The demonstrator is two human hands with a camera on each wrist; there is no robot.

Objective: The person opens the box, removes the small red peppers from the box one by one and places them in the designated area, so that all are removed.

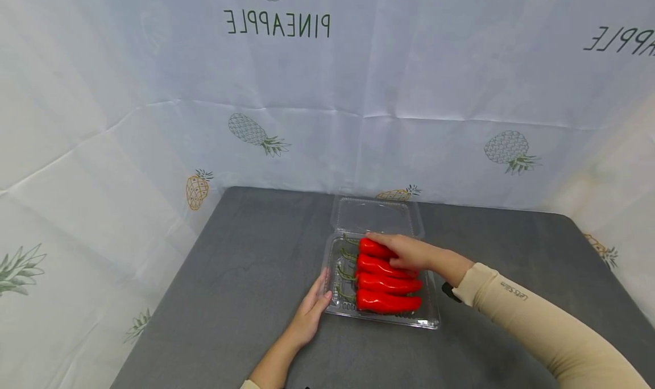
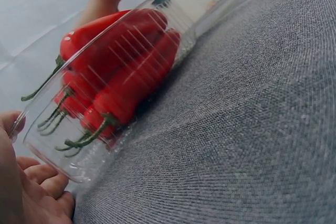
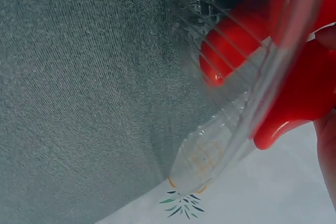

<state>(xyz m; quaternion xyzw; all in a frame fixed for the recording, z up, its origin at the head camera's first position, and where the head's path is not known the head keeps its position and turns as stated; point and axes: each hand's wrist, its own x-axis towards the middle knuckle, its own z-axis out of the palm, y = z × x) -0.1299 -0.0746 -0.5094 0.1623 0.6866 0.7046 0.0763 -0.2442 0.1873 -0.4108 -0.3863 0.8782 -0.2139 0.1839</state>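
Observation:
Several long red peppers [image 1: 389,302] with green stems lie side by side in a clear plastic container [image 1: 378,321], their stems to the left. My left hand [image 1: 309,309] holds the container's left edge, its thumb at the rim and its other fingers bent below, against the outer wall, as the left wrist view shows. Over the farthest red pepper [image 1: 372,248] reaches my right hand [image 1: 413,252], gripping it from above at the back of the container. In the right wrist view that pepper [image 3: 310,85] overlaps the rim, and only part of the hand shows at the right edge.
Hinged open behind the container, its clear lid [image 1: 376,215] reaches the table's back edge. The dark grey table [image 1: 245,275] extends to both sides. A white curtain [image 1: 317,82] printed with pineapples hangs behind and beside it.

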